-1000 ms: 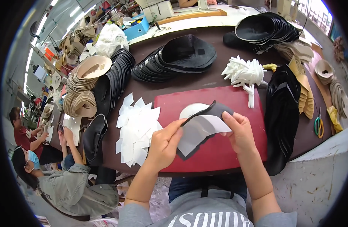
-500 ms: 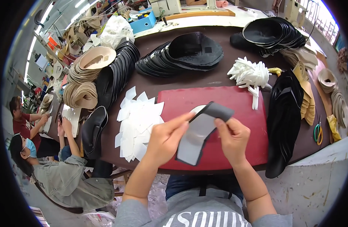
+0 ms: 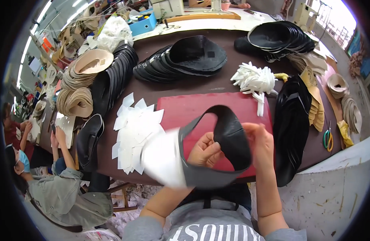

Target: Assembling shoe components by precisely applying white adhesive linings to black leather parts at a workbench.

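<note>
A black shoe upper [image 3: 233, 134], bent round into an open loop, is held up over the red cutting mat [image 3: 177, 106]. Its left end carries a smooth white lining [image 3: 163, 158], smeared by motion. My left hand [image 3: 207, 149] reaches inside the loop, thumb and curled fingers pinching the upper's inner wall. Outside, my right hand [image 3: 260, 140] grips the right side, its fingertips blurred and partly behind the material. White cut patches [image 3: 136, 132] lie in a loose pile left of the mat. A stack of black uppers [image 3: 291, 120] lies to its right.
More nested black uppers [image 3: 197, 56] stand at the back, with white strips [image 3: 255, 78] bundled nearer the mat. Beige pieces [image 3: 88, 68] are stacked at left. Scissors [image 3: 327, 139] lie near the right edge. A masked co-worker [image 3: 64, 193] sits at left.
The upper has been turned and spread from a folded strip into a wide loop. My left hand has moved inside it, and my right hand is now on its outer right side. The view has shifted slightly.
</note>
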`<state>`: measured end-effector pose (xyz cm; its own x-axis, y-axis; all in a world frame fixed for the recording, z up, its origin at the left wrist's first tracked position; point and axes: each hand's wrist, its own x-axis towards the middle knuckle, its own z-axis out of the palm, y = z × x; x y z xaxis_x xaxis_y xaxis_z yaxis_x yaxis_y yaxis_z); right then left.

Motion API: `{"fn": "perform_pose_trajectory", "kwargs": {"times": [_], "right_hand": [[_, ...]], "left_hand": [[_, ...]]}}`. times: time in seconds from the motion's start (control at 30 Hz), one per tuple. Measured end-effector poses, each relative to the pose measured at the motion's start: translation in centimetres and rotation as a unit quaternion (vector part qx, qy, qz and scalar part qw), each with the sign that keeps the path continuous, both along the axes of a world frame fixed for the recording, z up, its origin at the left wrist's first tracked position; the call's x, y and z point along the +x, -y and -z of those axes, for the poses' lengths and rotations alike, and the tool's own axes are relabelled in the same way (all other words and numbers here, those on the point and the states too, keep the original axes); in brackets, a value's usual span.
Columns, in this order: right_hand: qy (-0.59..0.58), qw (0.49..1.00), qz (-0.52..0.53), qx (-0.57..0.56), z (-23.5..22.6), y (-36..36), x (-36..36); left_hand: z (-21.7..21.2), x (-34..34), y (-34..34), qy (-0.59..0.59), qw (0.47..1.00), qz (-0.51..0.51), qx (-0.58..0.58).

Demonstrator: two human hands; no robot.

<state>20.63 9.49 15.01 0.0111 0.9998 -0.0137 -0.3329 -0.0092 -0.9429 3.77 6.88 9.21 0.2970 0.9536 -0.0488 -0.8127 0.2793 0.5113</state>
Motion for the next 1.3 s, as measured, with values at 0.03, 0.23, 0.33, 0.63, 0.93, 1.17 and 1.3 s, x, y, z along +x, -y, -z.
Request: {"fn": "perform_pose_trajectory", "kwargs": {"times": [0.03, 0.23, 0.33, 0.63, 0.93, 1.17, 1.3], "right_hand": [[0.001, 1.000, 0.007, -0.002, 0.0, 0.4, 0.2], [0.105, 0.992, -0.060, 0.036, 0.4, 5.4, 0.5], [0.078, 0.993, -0.081, 0.020, 0.6, 7.1, -0.4], [-0.110, 0.962, -0.229, -0.101, 1.8, 9.8, -0.3], [0.230, 0.959, 0.154, 0.065, 2.0, -1.7, 5.7], [0.668, 0.648, 0.213, 0.298, 7.4, -18.0, 5.0], [0.735, 0.582, 0.182, 0.296, 8.6, -20.8, 4.5]], "left_hand": [[0.4, 0.2, 0.0, 0.001, 1.000, 0.007, -0.002], [1.2, 1.2, 3.7, -0.044, 0.996, -0.081, -0.001], [0.8, 1.1, 6.5, -0.070, 0.989, -0.120, -0.047], [1.0, -0.1, 12.5, -0.077, 0.985, -0.157, -0.010], [-4.0, -4.4, 1.1, -0.627, 0.493, -0.581, 0.161], [0.3, -1.0, 0.2, -0.794, 0.346, -0.228, 0.445], [-1.4, -5.0, -2.0, -0.729, 0.364, -0.297, 0.497]]}}
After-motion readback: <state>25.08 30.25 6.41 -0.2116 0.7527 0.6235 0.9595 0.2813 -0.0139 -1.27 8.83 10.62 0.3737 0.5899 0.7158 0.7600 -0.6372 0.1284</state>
